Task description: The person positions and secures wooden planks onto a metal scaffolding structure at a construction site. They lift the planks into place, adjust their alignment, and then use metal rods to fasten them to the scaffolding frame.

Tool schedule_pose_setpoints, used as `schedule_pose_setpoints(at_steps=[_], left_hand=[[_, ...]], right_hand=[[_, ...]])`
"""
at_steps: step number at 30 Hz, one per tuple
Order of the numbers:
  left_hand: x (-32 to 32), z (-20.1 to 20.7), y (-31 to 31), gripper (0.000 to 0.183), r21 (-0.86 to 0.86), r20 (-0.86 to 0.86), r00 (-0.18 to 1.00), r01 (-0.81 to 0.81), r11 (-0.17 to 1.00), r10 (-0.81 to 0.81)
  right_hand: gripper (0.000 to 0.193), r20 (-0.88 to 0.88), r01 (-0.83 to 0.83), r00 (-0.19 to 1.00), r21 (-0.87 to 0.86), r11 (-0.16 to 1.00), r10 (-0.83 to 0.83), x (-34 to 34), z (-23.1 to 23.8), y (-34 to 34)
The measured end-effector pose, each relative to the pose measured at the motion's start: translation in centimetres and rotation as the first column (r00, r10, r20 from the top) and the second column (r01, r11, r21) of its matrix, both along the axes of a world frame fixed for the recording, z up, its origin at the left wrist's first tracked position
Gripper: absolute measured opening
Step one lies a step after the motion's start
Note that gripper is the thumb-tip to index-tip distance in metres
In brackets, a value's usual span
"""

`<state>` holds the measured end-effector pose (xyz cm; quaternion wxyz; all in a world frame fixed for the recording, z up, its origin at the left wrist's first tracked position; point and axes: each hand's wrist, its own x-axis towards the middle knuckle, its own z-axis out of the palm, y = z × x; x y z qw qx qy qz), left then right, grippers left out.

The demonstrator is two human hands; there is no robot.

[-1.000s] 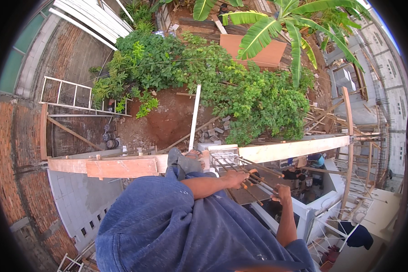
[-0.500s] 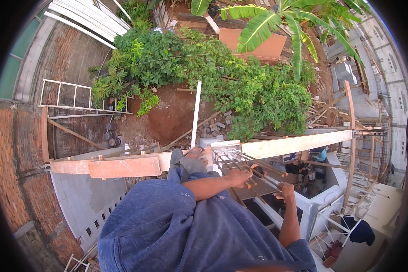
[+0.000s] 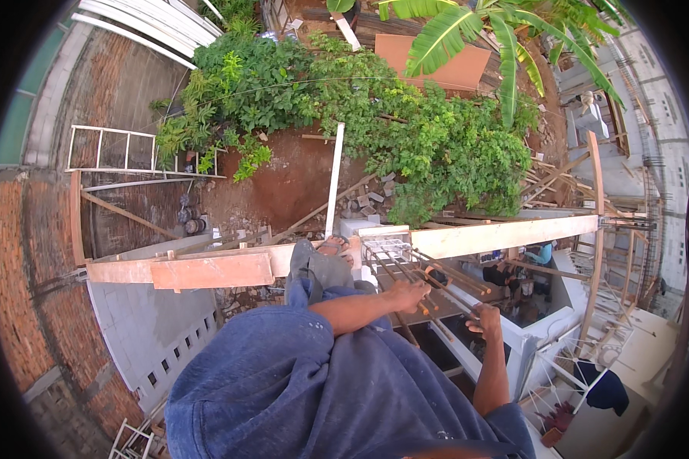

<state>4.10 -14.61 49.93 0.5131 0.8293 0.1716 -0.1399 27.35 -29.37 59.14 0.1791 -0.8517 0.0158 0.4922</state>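
Note:
Several rusty steel reinforcing rods (image 3: 459, 275) with orange ends stick out toward me from a gap in the wooden formwork. My left hand (image 3: 406, 297) is closed over one of these rods, its fingers curled around it. To its right, my right hand (image 3: 485, 321) is closed too, near the rod ends. Something small and dark shows at its fingers, but I cannot make out its kind. At the far end of the rods is a light-coloured wire or bar frame (image 3: 384, 246). My sandalled foot (image 3: 334, 246) rests on the formwork, left of the rods.
Long formwork boards (image 3: 505, 237) run across at height, with another board (image 3: 213, 270) on the left. A white post (image 3: 334, 180) rises beyond my foot. Far below, a person (image 3: 505, 271) is beside a white wall. Green bushes (image 3: 452, 164) grow beyond the boards; a ladder-like frame (image 3: 115, 149) stands left.
The whole view has shifted slightly. My right hand has turned a little and its fingers have moved near the rod ends. My left hand stays on the rods.

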Motion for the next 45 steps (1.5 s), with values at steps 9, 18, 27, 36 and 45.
schedule_pose_setpoints(at_steps=[9,18,27,36,45], left_hand=[[0.0,0.6,-0.1,0.048,-0.041,-0.003,1.000,-0.013,0.999,0.013],[0.7,-0.4,-1.0,0.051,0.055,0.064,0.995,-0.075,0.996,0.072],[1.8,-2.6,-1.6,0.053,0.020,0.049,0.997,-0.064,0.998,0.063],[0.3,0.3,-0.5,0.052,-0.032,0.006,0.998,-0.060,0.998,0.060],[-0.3,0.4,-0.5,0.047,-0.029,-0.018,0.998,-0.054,0.998,0.053]], right_hand=[[0.029,0.061,0.078,0.995,-0.010,0.997,-0.077,-0.2,0.2,-0.1],[0.036,0.009,0.038,0.999,-0.138,0.990,-0.037,2.5,-2.5,-1.1],[0.033,-0.025,0.068,0.997,-0.217,0.974,-0.076,3.5,-3.1,-1.3],[0.033,0.021,-0.022,0.999,-0.140,0.990,0.025,1.8,-2.1,-1.5],[0.035,0.061,0.005,0.998,-0.059,0.998,-0.001,0.4,-1.4,-1.1]])
